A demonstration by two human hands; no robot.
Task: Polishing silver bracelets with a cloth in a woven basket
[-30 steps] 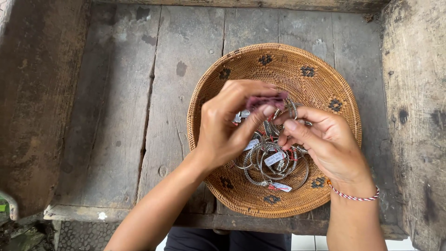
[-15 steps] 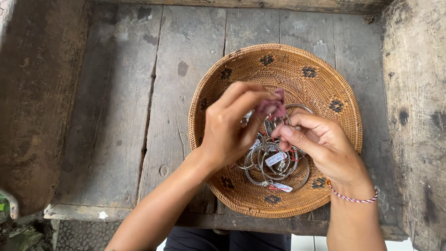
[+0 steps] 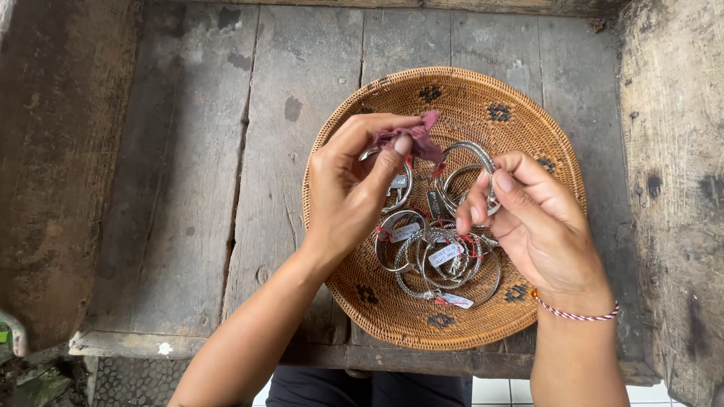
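A round woven basket with dark flower marks rests on weathered wooden planks and holds several silver bangles with small white tags on red threads. My left hand pinches a small pink cloth between thumb and fingers above the basket's middle. My right hand grips one silver bangle by its rim, lifted just over the pile. The two hands are a little apart, the cloth close to the held bangle's left side.
Grey wooden boards form the surface, with raised rough wooden sides at the left and right. The basket's near rim reaches the front edge. A red-and-white string bracelet circles my right wrist. Tiled floor shows below.
The hands, pressed together over the bangles a second ago, have drawn apart: the left keeps the pink cloth, the right has shifted rightward with a bangle.
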